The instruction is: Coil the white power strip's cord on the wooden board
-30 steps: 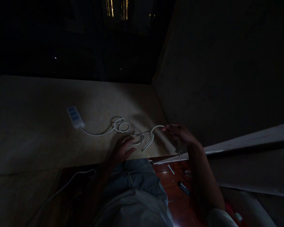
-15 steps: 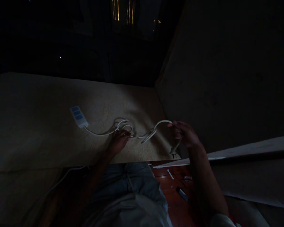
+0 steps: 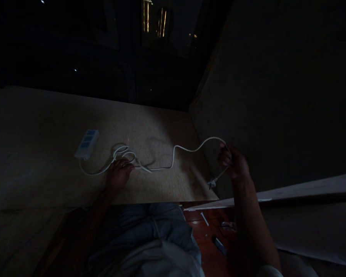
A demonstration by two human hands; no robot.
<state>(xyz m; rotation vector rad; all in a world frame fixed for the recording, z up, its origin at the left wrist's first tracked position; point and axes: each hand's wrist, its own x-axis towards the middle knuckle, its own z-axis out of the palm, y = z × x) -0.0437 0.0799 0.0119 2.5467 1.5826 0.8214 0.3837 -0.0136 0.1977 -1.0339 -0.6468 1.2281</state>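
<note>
A white power strip [image 3: 87,144] with blue socket faces lies on the left part of the light surface. From it a white cord [image 3: 187,149] runs to my left hand [image 3: 119,173], which is closed on the cord low over the surface, with a few loops just beyond the fingers. The cord then bends up and arches across to my right hand [image 3: 233,159], whose fingers are wrapped round it. Below that hand dangles the plug [image 3: 212,183], its pins pointing down near the surface's right corner.
A dark wall [image 3: 276,96] rises on the right, and dark window glass [image 3: 167,46] is behind the light surface [image 3: 158,127]. Below, on the reddish floor [image 3: 198,227], lie a white strip [image 3: 204,219] and a dark oblong object [image 3: 220,245].
My hands have moved apart, the left one leftward and the right one slightly right. A loop between them has opened into a longer wavy stretch, and the power strip has turned and shifted left.
</note>
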